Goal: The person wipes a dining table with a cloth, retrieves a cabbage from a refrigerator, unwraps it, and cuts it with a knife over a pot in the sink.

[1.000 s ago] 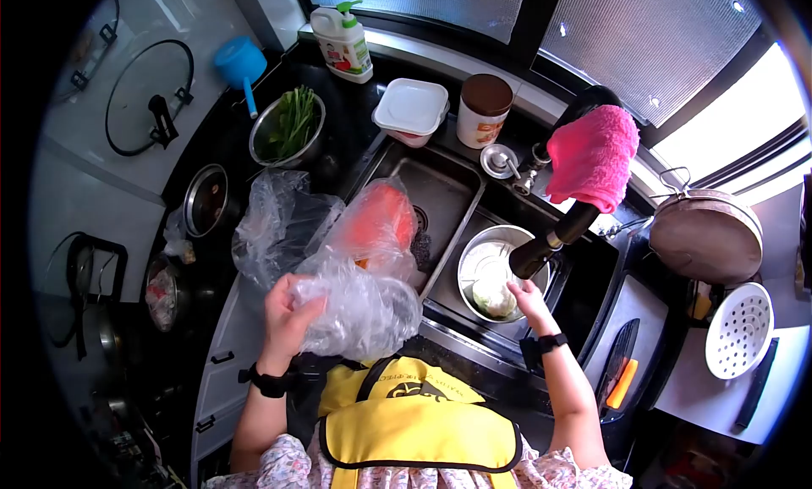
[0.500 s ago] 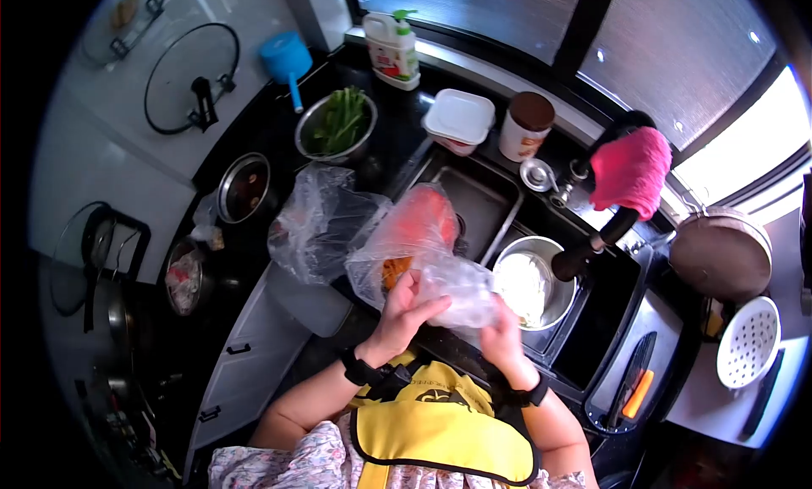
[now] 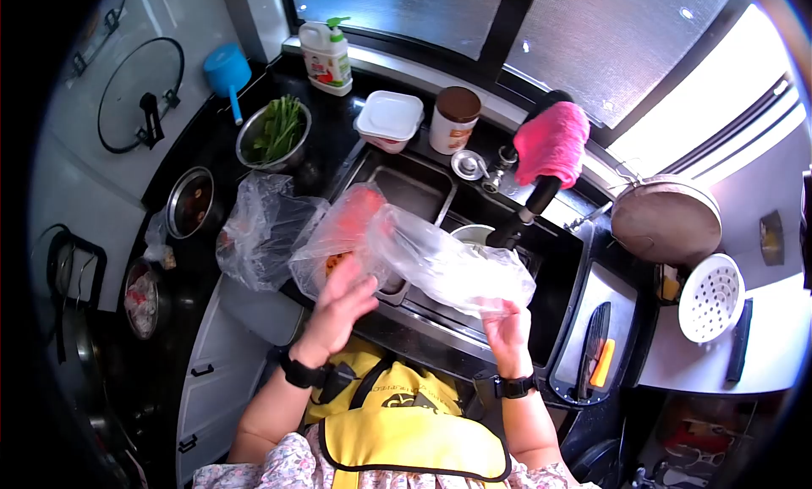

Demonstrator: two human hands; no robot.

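My right hand (image 3: 508,341) pinches one end of a clear plastic bag (image 3: 457,265), which stretches out over the sink (image 3: 385,169) and hides part of a metal pot (image 3: 471,233). My left hand (image 3: 338,307) is open with its fingers apart, just in front of another clear bag (image 3: 355,222) with something red and orange inside. Whether the left fingertips touch that bag, I cannot tell. Farther left lies a crumpled clear bag (image 3: 262,227) on the counter.
Behind the sink stand a white-lidded tub (image 3: 390,117), a brown-lidded jar (image 3: 454,121) and a faucet (image 3: 541,197) draped with a pink cloth (image 3: 554,142). Greens fill a metal bowl (image 3: 249,146). On the right, a knife (image 3: 595,345) lies on a tray (image 3: 611,290).
The bunched bag has been spread out long, its end pulled right by my right hand. My left hand has let go of it and opened. The camera view has shifted right.
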